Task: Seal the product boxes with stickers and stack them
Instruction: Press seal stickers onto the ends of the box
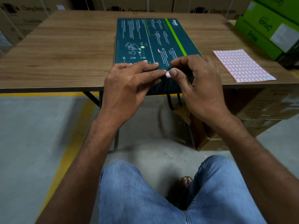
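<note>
One dark teal product box (pixel 155 44) with a green stripe, lying flat on a wooden table (pixel 64 50), centre of frame, near end overhanging the table's front edge. Printed text and diagrams across the top face. Small pink-edged sticker (pixel 168 74) at the box's near top edge, pinched at its right side by the right hand (pixel 196 88), thumb on it, forefinger arched above, remaining fingers curled loosely. Left hand (pixel 129 84) just beside, fingers stretched nearly flat over the box's near left corner, fingertips reaching to the sticker's left side; holding nothing, only pressing on cardboard. Sticker sheet (pixel 242 66) with rows of pink-bordered labels flat on the table, right of centre, well apart from the box. Green boxes (pixel 271 26) stacked at upper right. Brown cartons (pixel 32 10) printed with black lettering along the top of the frame, behind the table. Grey floor with a yellow line (pixel 68 152) at lower left; blue jeans (pixel 145 196) at bottom centre.
</note>
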`<state>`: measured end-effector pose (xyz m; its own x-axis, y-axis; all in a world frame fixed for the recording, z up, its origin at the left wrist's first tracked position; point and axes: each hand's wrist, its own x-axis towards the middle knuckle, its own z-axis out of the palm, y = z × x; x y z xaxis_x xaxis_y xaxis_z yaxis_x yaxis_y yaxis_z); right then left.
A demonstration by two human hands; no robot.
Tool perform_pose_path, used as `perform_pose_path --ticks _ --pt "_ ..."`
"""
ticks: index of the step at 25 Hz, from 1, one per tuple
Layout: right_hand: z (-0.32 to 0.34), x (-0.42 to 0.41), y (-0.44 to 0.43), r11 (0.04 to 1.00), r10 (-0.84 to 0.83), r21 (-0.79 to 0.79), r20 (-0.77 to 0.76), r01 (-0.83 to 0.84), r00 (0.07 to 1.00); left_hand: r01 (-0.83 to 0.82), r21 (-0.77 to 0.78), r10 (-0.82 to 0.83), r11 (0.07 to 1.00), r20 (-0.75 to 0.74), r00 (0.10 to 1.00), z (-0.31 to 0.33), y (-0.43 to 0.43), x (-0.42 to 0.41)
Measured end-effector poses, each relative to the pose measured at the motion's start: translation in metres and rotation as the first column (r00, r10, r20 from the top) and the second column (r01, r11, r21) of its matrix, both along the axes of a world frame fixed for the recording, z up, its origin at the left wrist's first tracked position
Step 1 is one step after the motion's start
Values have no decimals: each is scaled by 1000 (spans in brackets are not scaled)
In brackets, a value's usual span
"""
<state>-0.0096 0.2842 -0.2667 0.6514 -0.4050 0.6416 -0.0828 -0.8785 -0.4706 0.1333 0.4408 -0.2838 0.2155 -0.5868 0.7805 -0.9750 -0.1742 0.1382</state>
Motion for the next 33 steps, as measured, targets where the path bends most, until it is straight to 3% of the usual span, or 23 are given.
perform_pose_path --ticks 6,11,16,22,28,33 --pt "-4 -8 -14 982 163 -96 25 -160 986 16 -16 -16 1000 -42 999 1 0 1" --pt "-19 -1 -10 981 149 -149 201 -121 968 22 -21 -23 1000 -59 998 1 0 1" --pt "-24 0 -8 947 111 -319 210 -39 971 26 -20 -28 999 -86 996 4 0 -1" --pt "-33 3 1 842 67 -537 214 60 975 17 -22 -19 1000 -102 995 6 -1 -4" --pt "-31 -2 3 925 27 -359 396 128 918 -16 -45 8 999 -165 986 6 -1 -4" --pt "-33 3 3 895 24 -428 331 127 943 5 -99 -25 995 -202 979 4 -2 -4"
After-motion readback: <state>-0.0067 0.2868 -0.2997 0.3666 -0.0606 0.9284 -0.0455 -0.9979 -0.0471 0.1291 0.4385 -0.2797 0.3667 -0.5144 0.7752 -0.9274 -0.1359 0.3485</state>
